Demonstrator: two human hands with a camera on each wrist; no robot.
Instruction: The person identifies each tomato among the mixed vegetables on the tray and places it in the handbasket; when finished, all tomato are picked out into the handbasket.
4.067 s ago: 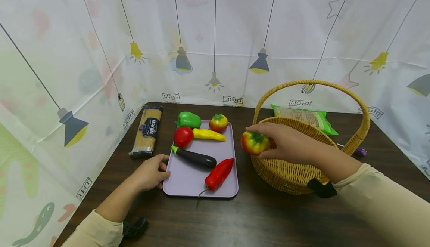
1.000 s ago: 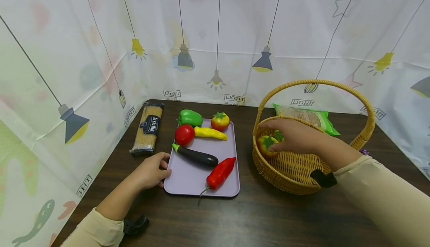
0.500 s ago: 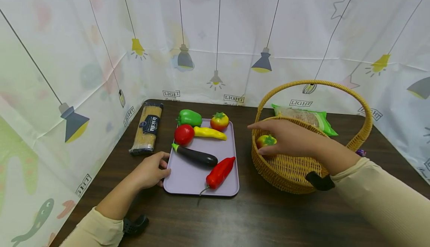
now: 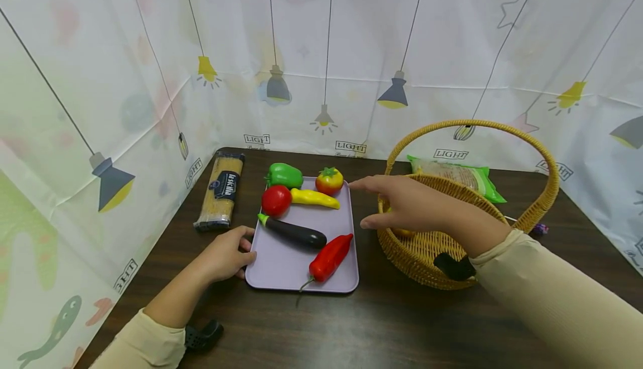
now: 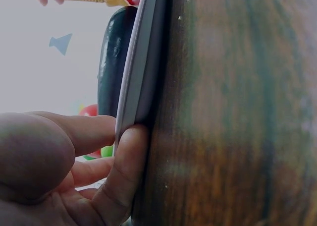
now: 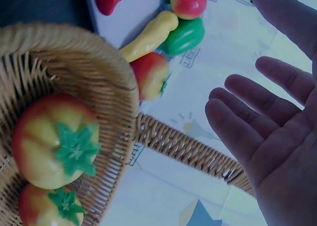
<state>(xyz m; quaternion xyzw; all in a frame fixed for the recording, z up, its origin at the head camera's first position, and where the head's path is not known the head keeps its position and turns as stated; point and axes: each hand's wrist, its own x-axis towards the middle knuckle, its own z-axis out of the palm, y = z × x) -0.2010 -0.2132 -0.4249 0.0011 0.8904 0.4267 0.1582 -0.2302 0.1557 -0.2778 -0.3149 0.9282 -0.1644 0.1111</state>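
My left hand (image 4: 228, 254) pinches the left rim of a lilac tray (image 4: 271, 271), thumb on the rim and a finger against its underside in the left wrist view. On the tray lie an eggplant (image 4: 296, 235), a long red pepper (image 4: 330, 258), a yellow pepper (image 4: 315, 199), a red tomato (image 4: 276, 200), a green bell pepper (image 4: 284, 176) and a red-yellow tomato (image 4: 329, 181). My right hand (image 4: 407, 204) is empty, fingers extended over the left rim of a wicker basket (image 4: 402, 260). Inside the basket, the right wrist view shows a large red-yellow tomato (image 6: 49, 141) beside a smaller one (image 6: 47, 206).
The basket's tall handle (image 4: 472, 123) arches above my right hand. A green-and-clear packet (image 4: 482, 182) lies behind the basket, and a purple-tipped stick (image 4: 540, 228) lies to its right. A pasta packet (image 4: 221, 190) rests left of the tray, near the curtain.
My right hand carried a red-yellow tomato from beside the tray into the basket and let go of it. It has since moved left toward the tray. My left hand stays on the tray rim.
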